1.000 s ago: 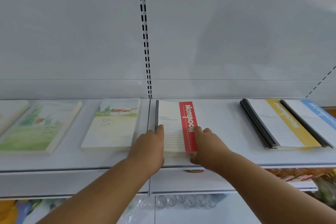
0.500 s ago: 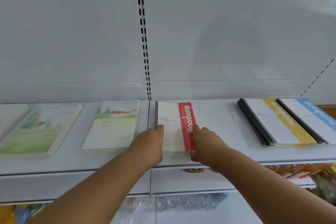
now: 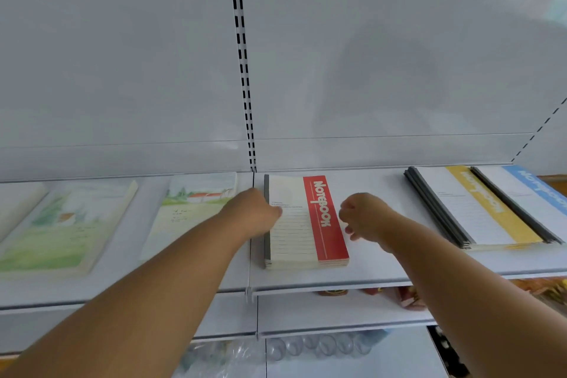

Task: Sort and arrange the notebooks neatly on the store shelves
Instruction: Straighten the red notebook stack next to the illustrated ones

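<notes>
A stack of red-striped "Notebook" notebooks (image 3: 302, 224) lies flat on the white shelf (image 3: 374, 270), just right of the shelf joint. My left hand (image 3: 251, 212) rests against the stack's grey spine, its thumb tip touching the cover; its fingers are hidden. My right hand (image 3: 365, 215) hovers just right of the stack, apart from it, fingers loosely curled and holding nothing. A yellow-striped stack (image 3: 478, 209) and a blue-striped stack (image 3: 534, 190) lie at the right.
Two watercolour-cover notebook stacks (image 3: 196, 212) (image 3: 67, 230) lie left of the joint. A slotted upright (image 3: 244, 70) runs up the white back panel. Packaged goods (image 3: 405, 298) and clear plastic items (image 3: 319, 347) sit on lower shelves.
Both hands moved farther back along the red stack's sides. My right hand came off the stack's right edge and now hangs beside it. The stack lies straight.
</notes>
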